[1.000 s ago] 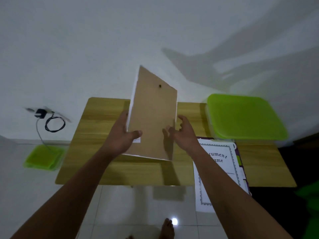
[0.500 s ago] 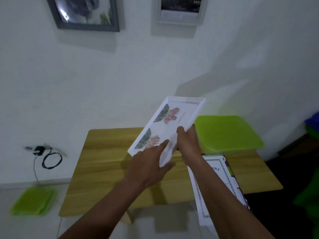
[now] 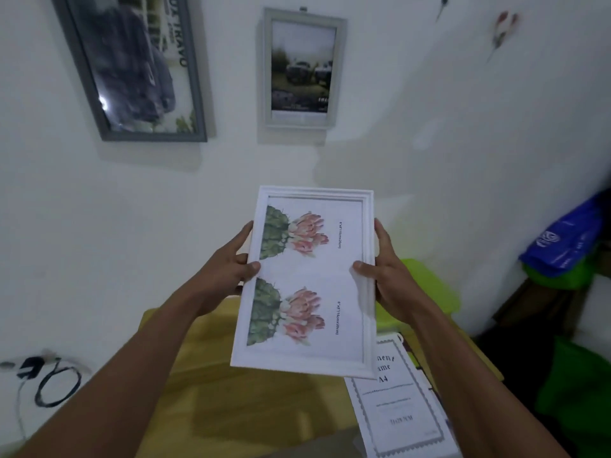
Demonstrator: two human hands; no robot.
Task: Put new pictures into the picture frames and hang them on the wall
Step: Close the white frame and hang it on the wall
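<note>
Turned from backing side to picture side at centre, the white frame (image 3: 307,279) is gripped at its long edges by left hand (image 3: 228,272) and right hand (image 3: 390,279), apparently ready for hanging.

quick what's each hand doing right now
Left hand: grips the left edge of the white picture frame, thumb on its front.
Right hand: grips the right edge of the same frame, thumb on its front.
</note>
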